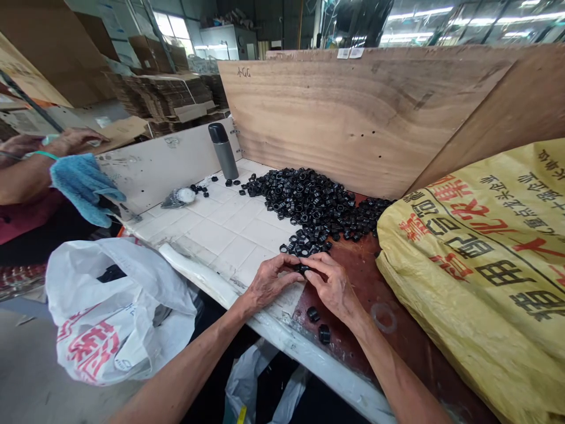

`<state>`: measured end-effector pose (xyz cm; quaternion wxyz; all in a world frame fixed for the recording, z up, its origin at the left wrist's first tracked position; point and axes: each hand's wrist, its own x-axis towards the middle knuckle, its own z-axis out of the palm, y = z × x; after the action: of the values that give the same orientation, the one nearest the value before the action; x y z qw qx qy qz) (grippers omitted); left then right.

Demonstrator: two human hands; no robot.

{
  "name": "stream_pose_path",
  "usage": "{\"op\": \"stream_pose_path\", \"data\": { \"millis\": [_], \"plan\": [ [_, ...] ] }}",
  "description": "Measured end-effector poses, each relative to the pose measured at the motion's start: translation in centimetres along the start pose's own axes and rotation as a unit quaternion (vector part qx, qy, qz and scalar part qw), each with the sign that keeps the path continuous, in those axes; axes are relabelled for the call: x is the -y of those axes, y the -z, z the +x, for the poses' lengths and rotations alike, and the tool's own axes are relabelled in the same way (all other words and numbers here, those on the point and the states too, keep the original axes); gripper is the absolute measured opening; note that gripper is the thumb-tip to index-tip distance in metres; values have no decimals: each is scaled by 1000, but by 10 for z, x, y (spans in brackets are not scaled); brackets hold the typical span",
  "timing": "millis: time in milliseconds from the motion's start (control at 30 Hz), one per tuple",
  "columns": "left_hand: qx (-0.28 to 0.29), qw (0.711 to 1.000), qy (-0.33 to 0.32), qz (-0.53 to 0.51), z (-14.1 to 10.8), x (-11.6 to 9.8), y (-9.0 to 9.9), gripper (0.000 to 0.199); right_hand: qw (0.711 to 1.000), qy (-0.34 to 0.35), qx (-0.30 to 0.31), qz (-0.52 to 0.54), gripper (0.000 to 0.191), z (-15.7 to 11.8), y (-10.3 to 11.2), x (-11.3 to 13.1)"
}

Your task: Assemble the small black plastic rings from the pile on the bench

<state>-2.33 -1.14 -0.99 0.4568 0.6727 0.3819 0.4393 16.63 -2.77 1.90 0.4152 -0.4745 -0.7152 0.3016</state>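
Between my two hands, at the near side of a heap of small black plastic rings (304, 197), is a small black ring-shaped part (302, 268). My left hand (272, 278) pinches it from the left with thumb and forefinger. From the other side, my right hand (330, 281) grips it with its fingertips, which partly cover it. Two loose black caps (323, 334) lie on the red-brown board below my right hand. The heap spreads over white tiles and the red-brown board.
A grey flask (224, 151) stands at the back left, near a clear bag of white material (182, 197). A yellow woven sack (477, 271) fills the right. A white plastic bag (119, 306) hangs at left. Another person's hands (73, 141) show beyond it. A wooden panel (353, 118) bounds the back.
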Motion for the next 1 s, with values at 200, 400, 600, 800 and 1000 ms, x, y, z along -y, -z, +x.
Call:
{"op": "stream_pose_path", "data": {
  "millis": [200,400,600,800,1000],
  "plan": [
    [-6,999,-38,31,1,-1,3,29,998,-48,-32,20,17,-3,-4,0],
    [1,993,-110,51,1,-1,3,20,998,-44,-38,5,20,-5,-8,0],
    [21,993,-106,43,0,-4,2,19,999,-40,-2,-36,18,-6,-7,2],
    [26,993,-112,37,0,0,3,20,995,-15,18,-94,31,-6,-6,-6],
    [8,997,-69,24,1,-2,2,23,996,-16,-37,-82,28,-5,-5,-1]
  ]
}}
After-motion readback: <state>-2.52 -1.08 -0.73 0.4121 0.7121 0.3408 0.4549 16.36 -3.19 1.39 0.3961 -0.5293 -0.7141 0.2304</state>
